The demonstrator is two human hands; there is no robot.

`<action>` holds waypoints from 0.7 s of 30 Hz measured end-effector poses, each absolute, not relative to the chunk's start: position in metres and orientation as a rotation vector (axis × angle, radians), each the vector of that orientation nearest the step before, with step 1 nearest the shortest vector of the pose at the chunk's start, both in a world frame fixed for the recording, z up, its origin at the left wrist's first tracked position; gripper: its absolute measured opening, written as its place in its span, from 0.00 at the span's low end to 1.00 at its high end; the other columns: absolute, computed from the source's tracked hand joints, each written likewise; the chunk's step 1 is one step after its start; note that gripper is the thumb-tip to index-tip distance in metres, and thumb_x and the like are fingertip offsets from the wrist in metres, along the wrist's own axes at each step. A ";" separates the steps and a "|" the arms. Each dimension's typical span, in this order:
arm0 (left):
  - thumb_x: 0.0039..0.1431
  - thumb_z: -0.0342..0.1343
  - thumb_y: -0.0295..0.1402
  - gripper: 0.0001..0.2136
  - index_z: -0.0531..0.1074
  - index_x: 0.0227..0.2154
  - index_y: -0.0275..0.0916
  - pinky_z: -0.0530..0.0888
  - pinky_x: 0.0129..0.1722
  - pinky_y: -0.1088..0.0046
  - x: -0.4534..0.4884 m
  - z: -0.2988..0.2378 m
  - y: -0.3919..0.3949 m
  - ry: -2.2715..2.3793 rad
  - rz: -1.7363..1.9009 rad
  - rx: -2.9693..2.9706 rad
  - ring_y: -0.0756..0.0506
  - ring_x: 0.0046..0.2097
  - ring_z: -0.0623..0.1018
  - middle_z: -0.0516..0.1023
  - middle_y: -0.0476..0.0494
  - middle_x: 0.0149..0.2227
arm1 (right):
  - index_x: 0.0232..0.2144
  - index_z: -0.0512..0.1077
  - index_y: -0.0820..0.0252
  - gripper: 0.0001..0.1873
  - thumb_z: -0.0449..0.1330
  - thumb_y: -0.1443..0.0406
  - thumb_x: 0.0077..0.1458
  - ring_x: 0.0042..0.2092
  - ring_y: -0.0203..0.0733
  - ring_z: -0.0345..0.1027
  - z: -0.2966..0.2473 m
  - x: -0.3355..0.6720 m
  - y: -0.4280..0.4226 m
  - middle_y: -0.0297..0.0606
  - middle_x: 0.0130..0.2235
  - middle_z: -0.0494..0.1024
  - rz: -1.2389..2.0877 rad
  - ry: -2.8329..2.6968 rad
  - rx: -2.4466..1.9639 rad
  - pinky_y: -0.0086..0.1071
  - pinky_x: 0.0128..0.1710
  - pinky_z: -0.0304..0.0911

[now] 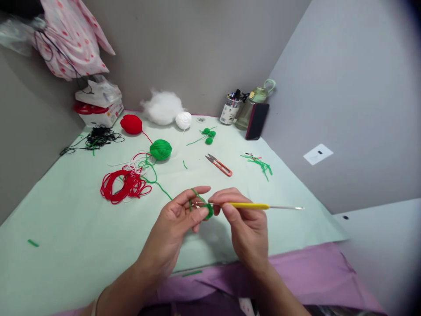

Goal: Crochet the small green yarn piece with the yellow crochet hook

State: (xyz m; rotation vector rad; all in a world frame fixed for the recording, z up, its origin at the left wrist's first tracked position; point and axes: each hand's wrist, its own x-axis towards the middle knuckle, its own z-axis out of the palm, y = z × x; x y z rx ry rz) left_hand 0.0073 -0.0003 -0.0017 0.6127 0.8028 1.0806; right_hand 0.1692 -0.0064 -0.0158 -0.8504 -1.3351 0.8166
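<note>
Between thumb and fingers, my left hand point(179, 215) pinches a small green crochet piece point(209, 211). Green yarn loops over its raised index finger and trails back toward the green yarn ball point(161, 150). My right hand point(246, 224) is closed around the yellow grip of a crochet hook point(251, 206). The hook's thin metal tip points left and lies at the green piece, by the yarn strand; whether it passes through a stitch is too small to tell. The hook's other metal end sticks out to the right.
Beyond my hands lie orange thread snips point(219, 165), green yarn scraps point(258, 164) and small green crocheted pieces point(208, 135). A red yarn coil point(123, 186), black yarn point(101, 137), a red ball point(131, 124), white ball point(183, 120) and stuffing point(163, 107) are left and back. A phone point(258, 122) leans against a bottle point(246, 109).
</note>
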 end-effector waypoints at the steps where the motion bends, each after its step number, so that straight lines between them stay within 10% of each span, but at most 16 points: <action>1: 0.52 0.76 0.31 0.15 0.87 0.44 0.44 0.68 0.32 0.79 0.008 -0.002 -0.001 0.813 1.079 0.644 0.54 0.30 0.71 0.79 0.51 0.33 | 0.41 0.85 0.53 0.09 0.63 0.65 0.69 0.36 0.39 0.75 -0.016 0.169 -0.007 0.38 0.38 0.84 0.815 -1.339 -0.857 0.33 0.36 0.72; 11: 0.56 0.73 0.34 0.12 0.87 0.44 0.46 0.68 0.39 0.73 0.005 -0.004 -0.003 0.834 1.070 0.726 0.53 0.29 0.73 0.77 0.53 0.31 | 0.40 0.83 0.52 0.11 0.60 0.60 0.72 0.35 0.36 0.76 -0.018 0.176 -0.009 0.35 0.39 0.84 1.084 -1.172 -0.794 0.31 0.38 0.72; 21: 0.56 0.72 0.33 0.12 0.87 0.44 0.49 0.68 0.35 0.78 0.007 -0.008 -0.005 0.940 1.142 0.790 0.52 0.32 0.70 0.73 0.53 0.31 | 0.50 0.76 0.56 0.13 0.54 0.72 0.72 0.44 0.42 0.79 -0.013 0.174 -0.021 0.42 0.43 0.84 0.468 -1.678 -0.827 0.37 0.44 0.75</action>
